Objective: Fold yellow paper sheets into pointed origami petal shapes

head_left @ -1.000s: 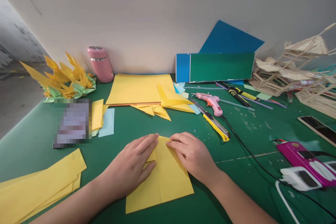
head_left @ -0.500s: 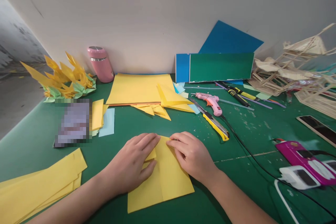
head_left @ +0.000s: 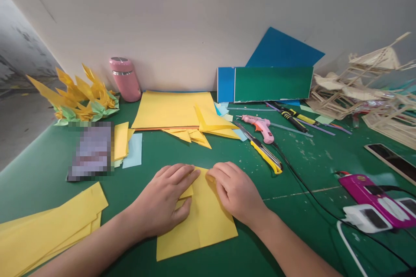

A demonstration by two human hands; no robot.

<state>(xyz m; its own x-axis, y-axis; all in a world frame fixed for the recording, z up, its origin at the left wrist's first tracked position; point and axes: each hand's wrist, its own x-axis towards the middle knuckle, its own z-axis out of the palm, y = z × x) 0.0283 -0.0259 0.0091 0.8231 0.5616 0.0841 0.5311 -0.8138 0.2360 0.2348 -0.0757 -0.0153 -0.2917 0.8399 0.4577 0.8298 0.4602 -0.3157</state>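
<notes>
A sheet of yellow paper point(head_left: 214, 218) lies on the table in front of me, with a crease down its middle. Its upper left part is folded inward as a flap. My left hand point(head_left: 169, 197) rests over that flap, fingers stretched out along it and thumb apart, pressing it down. At the upper right edge of the sheet, my right hand point(head_left: 236, 190) has its fingers curled and pinched on the paper's edge. The fingers hide part of that corner.
Yellow strips point(head_left: 55, 229) lie at left. Behind are a yellow sheet stack point(head_left: 172, 108), a paper flower piece point(head_left: 81, 95) and a pink flask point(head_left: 125, 80). A utility knife point(head_left: 264, 156), pink glue gun point(head_left: 260, 126), its cable and a magenta power strip point(head_left: 360, 192) are at right.
The fingers of my right hand have curled in more at the paper's upper right edge. My left hand has barely shifted, and the sheet lies nearly as before.
</notes>
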